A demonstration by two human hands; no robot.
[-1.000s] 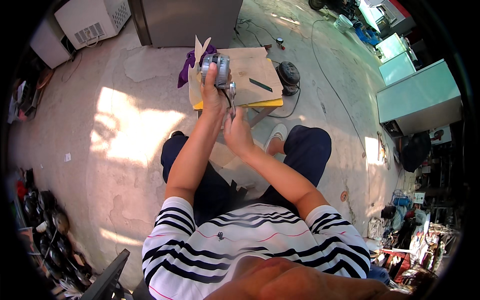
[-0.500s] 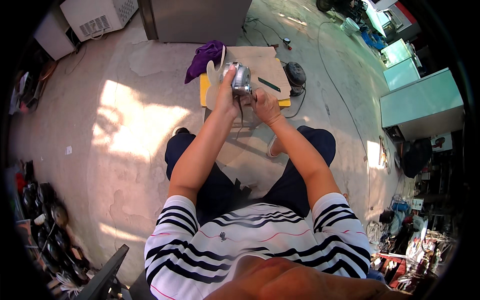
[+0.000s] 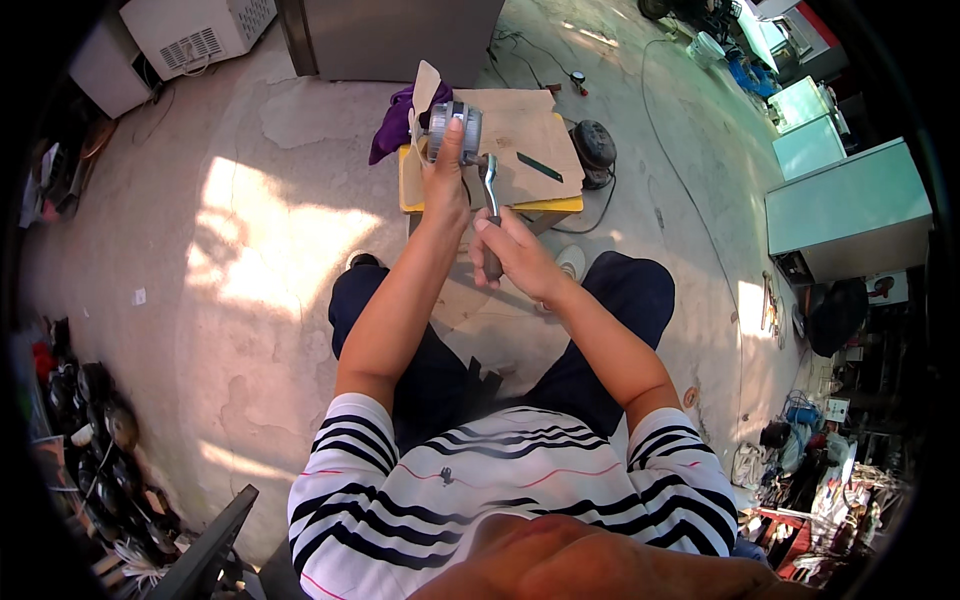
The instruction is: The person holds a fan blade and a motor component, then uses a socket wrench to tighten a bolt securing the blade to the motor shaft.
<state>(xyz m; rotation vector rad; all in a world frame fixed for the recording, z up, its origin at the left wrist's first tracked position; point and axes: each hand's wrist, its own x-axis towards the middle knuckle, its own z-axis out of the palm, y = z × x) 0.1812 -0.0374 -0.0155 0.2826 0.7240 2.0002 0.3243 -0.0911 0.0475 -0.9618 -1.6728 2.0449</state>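
My left hand is closed around a small silver fan motor, its thumb lying along the casing. Pale fan blades stick out on the motor's left side. In my right hand is the dark handle of a ratchet wrench, pointing toward me. The ratchet's shiny head meets the motor's right end, low down; the exact seat is too small to tell. Both hands are over the near side of a low stool with a yellow edge, topped by a sheet of cardboard.
On the cardboard lies a dark green strip. A purple cloth hangs at the stool's left corner. Right of it sits a black rounded device with a cable. A grey cabinet stands beyond, a pale green one far right.
My right hand has drawn back toward me from the motor, and the ratchet wrench now shows plainly. The motor and blades have turned and moved slightly left and away.
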